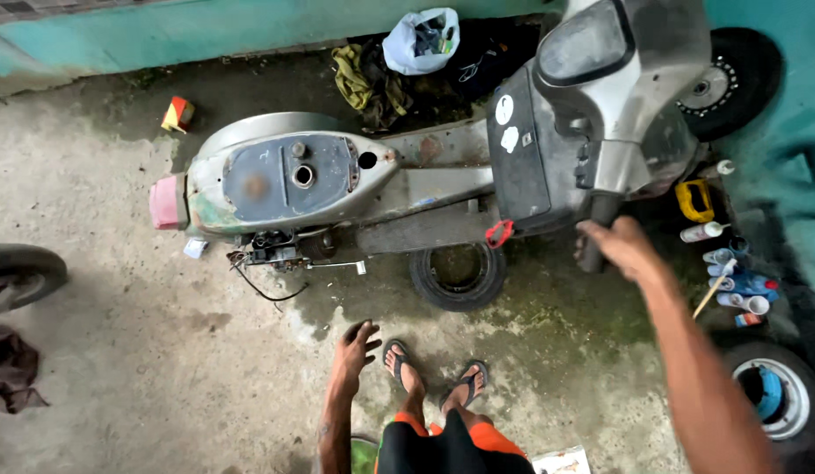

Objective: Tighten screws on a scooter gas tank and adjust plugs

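A stripped grey scooter body (407, 171) stands on the concrete, seen from above, its seat gone and the fuel tank opening (303, 175) bare. My right hand (620, 246) is wrapped around the black handlebar grip (593, 254) at the scooter's front. Hanging loose beside my leg, my left hand (353, 344) is empty with its fingers apart. A loose black tyre (457, 274) lies flat against the scooter's near side. My feet in sandals (434, 379) stand just behind the tyre.
Spray cans and bottles (741, 285) cluster at the right, near a wheel with a blue hub (776, 393). Another wheel (730, 77) leans by the teal wall. Rags and a plastic bag (421, 39) lie behind the scooter. A tyre (21, 274) sits at the left edge.
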